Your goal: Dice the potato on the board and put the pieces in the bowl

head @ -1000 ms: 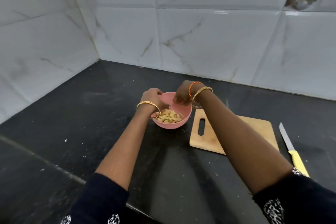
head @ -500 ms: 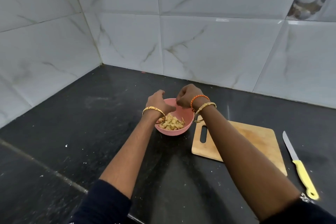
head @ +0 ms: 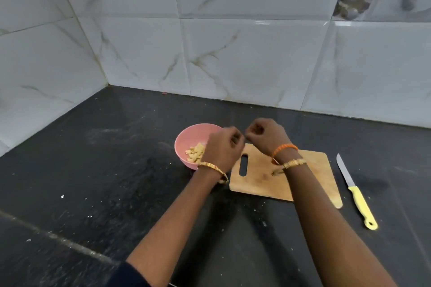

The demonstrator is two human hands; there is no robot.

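- The left hand hovers at the centre of the frame, over the right rim of the bowl, fingers curled in toward the palm; motion blur hides whether anything is pinched between them, so I cannot tell.
- The right hand hangs just beside it, above the far left corner of the board, fingers likewise curled; no piece shows in it.
- The round pink plastic bowl sits on the desk left of centre, just beside the board's left edge, partly covered by the left hand.
- The pale yellow diced potato pieces lie heaped in the bottom of the bowl; this is where the task's thing is now.
- The pieces look small, light and firm, probably wet and starchy on the cut faces, so they would tend to stick to fingers; scooping several in cupped fingers should suit them better than pinching one at a time.
- The rectangular wooden cutting board with a slot handle lies right of centre and shows no potato on its visible surface, so the task looks about done.
- The yellow-handled kitchen knife rests on the black stone desk at the right, apart from the board.
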